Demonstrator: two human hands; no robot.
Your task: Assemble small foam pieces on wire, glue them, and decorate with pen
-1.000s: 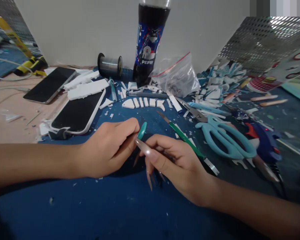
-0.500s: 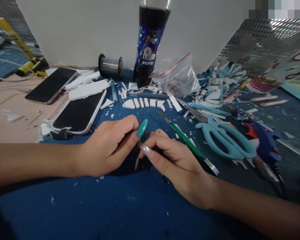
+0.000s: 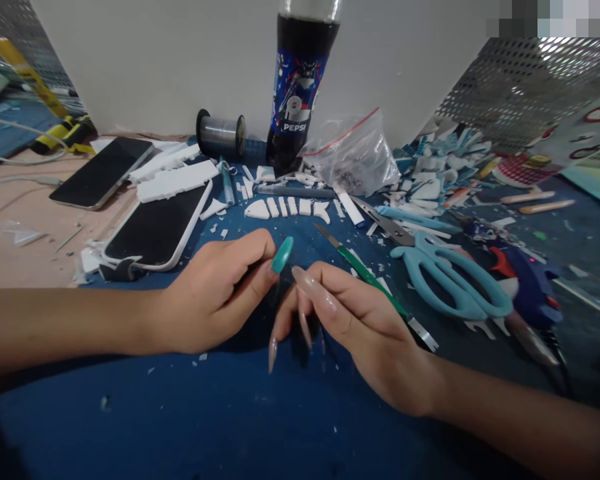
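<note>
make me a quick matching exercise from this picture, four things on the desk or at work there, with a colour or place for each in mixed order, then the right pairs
Column one
1. left hand
2. right hand
3. scissors
4. white pieces laid out like a fish

Column two
A. light blue handles
B. in a row between the hands and the Pepsi bottle
C. pale, shiny thumbnail
D. teal thumbnail

Right pairs: 1-D, 2-C, 3-A, 4-B
</note>
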